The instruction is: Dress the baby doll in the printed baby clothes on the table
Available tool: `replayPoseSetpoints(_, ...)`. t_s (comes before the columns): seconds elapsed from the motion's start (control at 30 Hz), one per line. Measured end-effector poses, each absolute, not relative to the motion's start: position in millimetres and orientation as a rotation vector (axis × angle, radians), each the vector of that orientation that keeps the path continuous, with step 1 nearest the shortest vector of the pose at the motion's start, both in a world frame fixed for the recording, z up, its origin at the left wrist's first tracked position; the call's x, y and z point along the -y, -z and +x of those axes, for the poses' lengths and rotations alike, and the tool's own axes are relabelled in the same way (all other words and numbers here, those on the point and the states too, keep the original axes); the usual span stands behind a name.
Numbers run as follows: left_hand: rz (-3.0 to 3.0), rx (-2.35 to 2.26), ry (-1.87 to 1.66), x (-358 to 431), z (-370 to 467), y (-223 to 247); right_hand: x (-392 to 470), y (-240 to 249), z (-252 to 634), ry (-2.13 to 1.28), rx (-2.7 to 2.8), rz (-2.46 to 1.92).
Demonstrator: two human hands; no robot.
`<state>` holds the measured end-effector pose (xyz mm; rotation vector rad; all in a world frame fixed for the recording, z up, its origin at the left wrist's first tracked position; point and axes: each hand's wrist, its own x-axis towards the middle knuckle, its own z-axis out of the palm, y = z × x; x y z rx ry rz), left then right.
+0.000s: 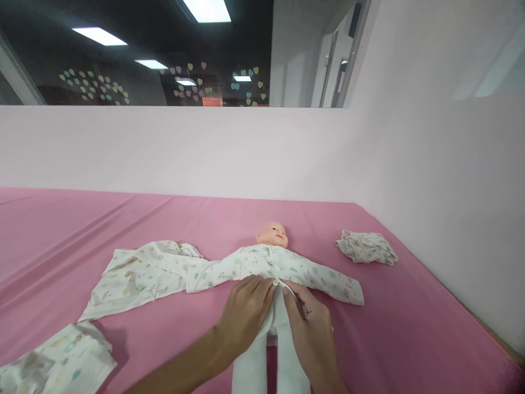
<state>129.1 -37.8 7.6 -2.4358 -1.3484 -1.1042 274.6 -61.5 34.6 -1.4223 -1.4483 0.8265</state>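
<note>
A baby doll (272,234) lies on its back, head away from me. It wears a white printed baby shirt (254,261) with both sleeves stretched out sideways. White trousers or legs (249,368) run down toward me. At the doll's belly, my left hand (245,311) pinches one side of the shirt front beside a small round button (275,282). Opposite it, my right hand (308,323) is closed on the other side of the shirt's lower front. The fingertips of both hands nearly meet, and the cloth between them is partly hidden.
A pink sheet (184,334) covers the surface. Printed garments lie spread out (135,279) at left and bunched (57,361) at lower left. A folded printed cloth (366,247) lies at right. White walls (176,153) border the back and right, below a window (143,54).
</note>
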Motion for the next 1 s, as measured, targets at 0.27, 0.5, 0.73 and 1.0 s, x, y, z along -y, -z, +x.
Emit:
replayPoseSetpoints(0.27, -2.400, 1.239, 1.050, 35.1, 129.9, -4.1, 65.5, -28.7, 271.7, -0.793, 1.495, -1.345)
replayPoseSetpoints(0.5, -2.669, 1.624, 1.109, 34.5, 128.4, -8.6, 66.3, -20.9, 271.5, -0.721, 1.633, -1.322)
replayPoseSetpoints(0.73, -3.054, 2.233, 1.304, 31.8, 119.6, -40.6, 66.5, -14.3, 270.4, -0.738, 1.756, -1.320)
replayPoseSetpoints(1.0, -3.093, 2.415, 1.538, 27.4, 117.8, -39.5, 72.0, -23.3, 270.2, -0.821, 1.666, -1.346)
